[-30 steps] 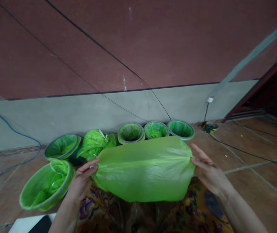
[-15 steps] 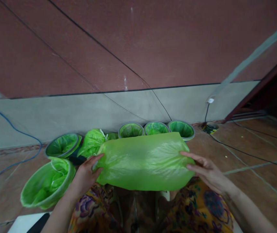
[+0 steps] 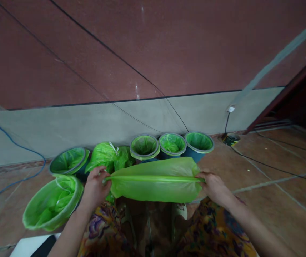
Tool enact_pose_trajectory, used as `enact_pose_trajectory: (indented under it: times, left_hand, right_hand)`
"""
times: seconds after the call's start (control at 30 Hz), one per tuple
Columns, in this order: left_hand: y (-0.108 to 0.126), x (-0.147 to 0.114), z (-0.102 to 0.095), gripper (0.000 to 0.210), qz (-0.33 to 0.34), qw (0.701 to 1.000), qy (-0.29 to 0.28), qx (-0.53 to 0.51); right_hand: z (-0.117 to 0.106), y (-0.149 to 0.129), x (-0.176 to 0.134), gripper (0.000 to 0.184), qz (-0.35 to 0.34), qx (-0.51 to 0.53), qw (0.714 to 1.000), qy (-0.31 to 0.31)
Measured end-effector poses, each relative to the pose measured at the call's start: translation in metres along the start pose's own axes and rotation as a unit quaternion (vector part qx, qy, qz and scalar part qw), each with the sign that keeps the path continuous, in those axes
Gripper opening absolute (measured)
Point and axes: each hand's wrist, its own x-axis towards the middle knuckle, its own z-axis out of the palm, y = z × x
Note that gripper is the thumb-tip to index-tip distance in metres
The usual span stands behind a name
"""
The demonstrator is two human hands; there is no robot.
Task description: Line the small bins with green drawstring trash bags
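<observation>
A green plastic bin bag [image 3: 155,192] is stretched sideways above my knees, with a taut fold running across it. My left hand [image 3: 97,184] is closed on the bag's left end. At the opposite end, my right hand [image 3: 212,185] pinches the same fold. Just behind the bag stand bins lined in green: one at the left of the row [image 3: 144,146], a middle bin [image 3: 172,144] and a right bin [image 3: 199,142]. Close to my left hand sits a tied green bag [image 3: 101,153] with white string.
On the left stand another lined bin [image 3: 68,160] and, nearer me, a wide bin [image 3: 29,210] with a bag inside. A blue cable [image 3: 21,145] crosses the left floor. A small tin [image 3: 231,138] and black cord [image 3: 265,170] lie right. The wall [image 3: 110,121] rises behind.
Both hands have closed on the bag's ends and pulled it taut, making a straight fold across it. The bag's upper edge has dropped, showing more of the bins behind.
</observation>
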Motion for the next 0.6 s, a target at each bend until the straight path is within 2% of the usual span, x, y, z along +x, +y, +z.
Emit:
enact_pose_trajectory:
  times: [0.1,0.17,0.23,0.27,0.3,0.4,0.47,0.53,0.6]
  left_hand:
    - [-0.001,-0.003,-0.002,0.015,-0.077,0.979,0.018,-0.187]
    - [0.001,-0.008,0.000,0.022,-0.154,0.933,0.029,-0.325]
    - [0.005,-0.013,0.004,0.026,-0.220,0.888,0.069,-0.399]
    - [0.007,-0.014,0.006,0.026,-0.236,0.882,0.097,-0.397]
    - [0.009,-0.015,0.008,0.024,-0.237,0.890,0.126,-0.369]
    - [0.018,-0.015,0.012,0.013,-0.181,0.942,0.195,-0.207]
    - [0.026,-0.015,0.014,0.014,-0.155,0.954,0.223,-0.123]
    - [0.033,-0.015,0.015,0.015,-0.156,0.957,0.235,-0.071]
    - [0.037,-0.013,0.016,0.014,-0.158,0.959,0.229,-0.046]
  right_hand:
    - [-0.007,0.001,0.000,0.009,-0.017,0.042,0.999,0.015]
    - [-0.009,0.000,-0.001,0.008,-0.023,0.107,0.994,0.025]
    - [-0.010,-0.004,-0.004,0.012,-0.020,0.170,0.985,0.034]
    - [-0.009,-0.007,-0.005,0.014,-0.019,0.200,0.979,0.040]
    - [-0.007,-0.011,-0.007,0.016,-0.021,0.228,0.972,0.051]
    - [0.001,-0.022,-0.008,0.020,-0.014,0.299,0.947,0.117]
    - [0.007,-0.029,-0.006,0.023,0.029,0.312,0.934,0.170]
    - [0.012,-0.034,-0.001,0.027,0.070,0.290,0.930,0.215]
    - [0.014,-0.038,0.004,0.030,0.069,0.250,0.933,0.248]
